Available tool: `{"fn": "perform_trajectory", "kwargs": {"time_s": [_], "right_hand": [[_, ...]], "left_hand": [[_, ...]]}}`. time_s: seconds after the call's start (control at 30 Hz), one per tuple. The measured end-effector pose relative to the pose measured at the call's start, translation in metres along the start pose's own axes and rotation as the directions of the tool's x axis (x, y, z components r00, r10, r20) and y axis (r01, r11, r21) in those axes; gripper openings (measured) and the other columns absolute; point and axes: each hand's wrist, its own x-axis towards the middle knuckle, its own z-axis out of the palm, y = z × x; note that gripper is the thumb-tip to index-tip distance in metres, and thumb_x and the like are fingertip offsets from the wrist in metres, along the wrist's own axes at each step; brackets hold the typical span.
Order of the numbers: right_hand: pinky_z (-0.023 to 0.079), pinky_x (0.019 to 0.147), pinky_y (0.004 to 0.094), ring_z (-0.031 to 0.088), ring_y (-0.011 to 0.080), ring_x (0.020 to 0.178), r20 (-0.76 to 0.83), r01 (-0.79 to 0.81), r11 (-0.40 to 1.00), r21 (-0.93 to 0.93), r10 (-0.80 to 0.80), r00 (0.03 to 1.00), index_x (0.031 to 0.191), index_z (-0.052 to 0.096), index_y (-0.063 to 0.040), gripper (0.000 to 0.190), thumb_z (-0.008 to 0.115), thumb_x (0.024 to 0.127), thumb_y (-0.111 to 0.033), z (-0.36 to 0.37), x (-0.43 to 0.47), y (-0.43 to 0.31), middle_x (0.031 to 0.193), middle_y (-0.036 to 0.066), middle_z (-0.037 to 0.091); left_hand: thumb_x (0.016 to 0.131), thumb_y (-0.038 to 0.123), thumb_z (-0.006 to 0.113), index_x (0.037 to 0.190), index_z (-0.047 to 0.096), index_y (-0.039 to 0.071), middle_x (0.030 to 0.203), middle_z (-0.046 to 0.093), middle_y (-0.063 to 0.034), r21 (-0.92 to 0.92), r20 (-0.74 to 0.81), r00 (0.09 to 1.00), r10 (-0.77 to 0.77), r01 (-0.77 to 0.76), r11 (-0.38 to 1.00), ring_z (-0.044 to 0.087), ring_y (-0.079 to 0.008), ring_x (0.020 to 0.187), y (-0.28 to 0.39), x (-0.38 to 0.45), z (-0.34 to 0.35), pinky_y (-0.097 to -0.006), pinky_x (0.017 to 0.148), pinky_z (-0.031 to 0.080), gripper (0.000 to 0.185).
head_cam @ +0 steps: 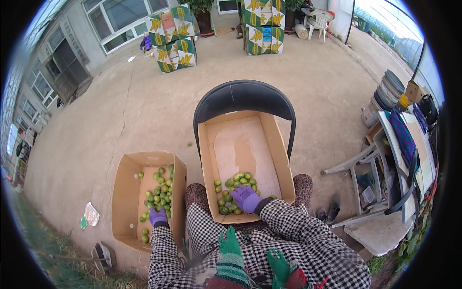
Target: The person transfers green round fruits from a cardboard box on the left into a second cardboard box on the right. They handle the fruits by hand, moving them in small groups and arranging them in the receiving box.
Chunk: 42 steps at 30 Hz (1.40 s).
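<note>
Two open cardboard boxes hold small round green fruits. One cardboard box (pixel 283 159) rests on a black folding chair (pixel 245 94) between my knees, with green fruits (pixel 239 176) gathered at its near end. My right hand (pixel 246 198), in a purple glove, lies over those fruits; its fingertips are partly hidden. The other cardboard box (pixel 124 195) stands lower, at my left, with green fruits (pixel 157 191) mostly along its right side. My left hand (pixel 158 216), gloved in purple too, touches the fruits there. Whether either hand grips one is not clear.
One loose green fruit (pixel 189 143) lies on the concrete floor. At the right are a tilted wooden frame (pixel 355 162), stacked buckets (pixel 389 88) and a pair of shoes (pixel 334 208). Banana cartons (pixel 175 54) stand stacked ahead. A discarded wrapper (pixel 91 214) and a shoe (pixel 104 254) lie at the left.
</note>
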Motion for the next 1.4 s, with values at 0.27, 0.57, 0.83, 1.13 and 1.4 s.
{"fn": "perform_trajectory", "kwargs": {"time_s": [0.27,0.57,0.83,1.13,1.4], "right_hand": [[0.046,0.099,0.0479,0.061,0.0361,0.112,-0.291,-0.03,0.94,0.341,0.136,0.947,0.143,0.048,-0.005,0.057,0.066,0.093,-0.028,-0.024,0.002,-0.008,0.118,0.019,0.065],[0.048,0.099,0.0469,0.062,0.0373,0.113,-0.409,0.152,0.905,0.396,0.025,0.912,0.147,0.045,-0.006,0.066,0.069,0.087,-0.021,-0.043,0.003,-0.018,0.122,0.021,0.064],[0.049,0.098,0.0474,0.063,0.0384,0.112,-0.346,0.059,0.9,0.431,0.105,0.932,0.145,0.049,-0.009,0.06,0.067,0.089,-0.022,-0.027,0.005,-0.013,0.126,0.021,0.064],[0.049,0.096,0.0495,0.062,0.0384,0.113,-0.26,-0.267,0.901,0.342,0.364,0.894,0.139,0.052,-0.006,0.057,0.069,0.088,-0.027,-0.038,0.004,0.001,0.124,0.022,0.065],[0.048,0.094,0.0488,0.063,0.0344,0.107,0.017,-0.28,0.959,0.045,0.28,0.96,0.126,0.058,-0.007,0.044,0.065,0.088,-0.029,-0.012,-0.001,0.015,0.115,0.017,0.066]], "left_hand": [[0.087,0.023,0.077,0.129,0.06,-0.002,0.118,0.065,-0.0235,-0.452,-0.113,0.687,0.718,-0.679,0.578,0.066,-0.0359,0.103,0.216,-0.106,-0.056,-0.0437,0.09,0.054,0.052],[0.092,0.025,0.073,0.145,0.044,-0.001,0.112,0.07,-0.0221,-0.631,0.357,0.617,0.701,-0.394,0.668,0.071,-0.0293,0.094,0.244,-0.154,0.004,-0.038,0.082,0.058,0.066],[0.094,0.031,0.068,0.145,0.047,0.0,0.124,0.063,-0.0268,-0.468,0.128,0.55,0.825,-0.7,0.54,0.063,-0.0432,0.109,0.237,-0.165,0.001,-0.0481,0.094,0.052,0.063],[0.094,0.021,0.068,0.128,0.062,0.002,0.123,0.063,-0.0224,-0.64,0.069,0.501,0.862,-0.64,0.424,0.063,-0.0373,0.112,0.235,-0.156,-0.004,-0.0447,0.097,0.051,0.039],[0.093,0.009,0.066,0.121,0.065,0.002,0.115,0.065,-0.0164,-0.539,-0.081,0.799,0.595,-0.538,0.648,0.064,-0.0281,0.105,0.18,-0.037,-0.053,-0.0372,0.092,0.053,0.029]]}}
